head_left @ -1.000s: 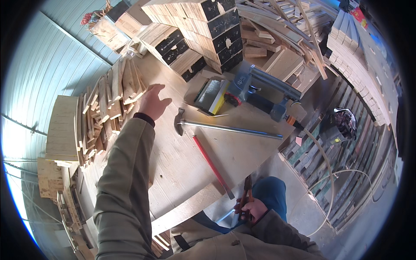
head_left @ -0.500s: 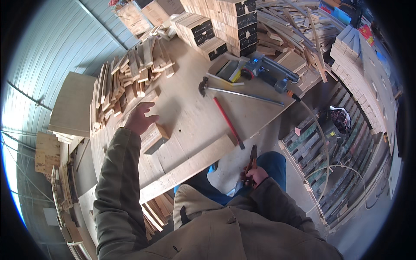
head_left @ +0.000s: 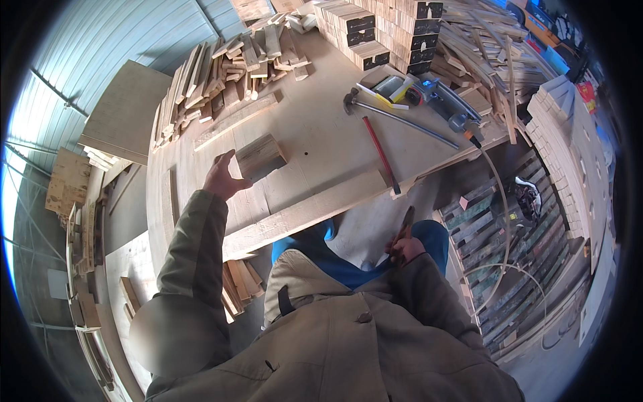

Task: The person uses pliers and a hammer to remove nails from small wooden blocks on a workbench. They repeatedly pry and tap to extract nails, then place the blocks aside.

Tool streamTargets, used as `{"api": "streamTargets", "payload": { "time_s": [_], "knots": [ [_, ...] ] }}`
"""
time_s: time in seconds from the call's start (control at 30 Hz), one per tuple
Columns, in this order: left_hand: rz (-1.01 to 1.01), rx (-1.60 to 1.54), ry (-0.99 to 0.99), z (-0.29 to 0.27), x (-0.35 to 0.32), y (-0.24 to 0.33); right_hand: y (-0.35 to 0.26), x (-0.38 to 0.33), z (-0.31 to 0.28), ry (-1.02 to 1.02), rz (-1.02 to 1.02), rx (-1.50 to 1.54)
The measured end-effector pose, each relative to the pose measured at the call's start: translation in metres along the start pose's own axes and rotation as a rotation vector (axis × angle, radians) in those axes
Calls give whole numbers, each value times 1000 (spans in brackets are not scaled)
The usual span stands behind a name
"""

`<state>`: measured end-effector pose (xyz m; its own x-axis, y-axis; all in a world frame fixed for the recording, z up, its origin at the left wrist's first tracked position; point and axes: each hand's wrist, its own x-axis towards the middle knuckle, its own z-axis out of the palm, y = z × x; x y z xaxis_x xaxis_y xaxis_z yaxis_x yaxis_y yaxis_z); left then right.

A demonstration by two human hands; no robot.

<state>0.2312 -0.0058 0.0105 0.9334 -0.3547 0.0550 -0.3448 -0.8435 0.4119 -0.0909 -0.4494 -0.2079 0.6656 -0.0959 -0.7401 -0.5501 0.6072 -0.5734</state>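
My left hand point(head_left: 224, 177) is at the left end of a short wooden block point(head_left: 260, 157) lying on the wooden worktable point(head_left: 328, 161). Its thumb and fingers are spread apart, one on each side of that end; whether they touch the wood I cannot tell. Low beside my right knee, my right hand point(head_left: 406, 252) is closed around the handles of a pair of pliers point(head_left: 407, 221), dark jaws pointing away from me. To the right on the table lie a claw hammer point(head_left: 402, 124) with a metal shaft and a red pry bar point(head_left: 380, 157) with a dark tip.
A blue-grey nail gun point(head_left: 445, 104) with a pale air hose point(head_left: 499, 194) rests at the table's right corner. Loose wood offcuts point(head_left: 221, 77) are heaped at the far left. Stacked wooden blocks point(head_left: 402, 30) stand at the back. A slatted pallet point(head_left: 489, 234) lies on the floor at right.
My left hand has come down from above the table to the block's left end. The view has shifted, so the table sits differently in it. My right hand keeps hold of the pliers.
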Motion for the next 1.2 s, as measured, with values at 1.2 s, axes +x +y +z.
{"api": "streamTargets", "payload": {
  "time_s": [1.2],
  "knots": [
    [46, -71, 262, 34, -32, 42, -8, -23, -9, 12, 40, 161]
  ]
}}
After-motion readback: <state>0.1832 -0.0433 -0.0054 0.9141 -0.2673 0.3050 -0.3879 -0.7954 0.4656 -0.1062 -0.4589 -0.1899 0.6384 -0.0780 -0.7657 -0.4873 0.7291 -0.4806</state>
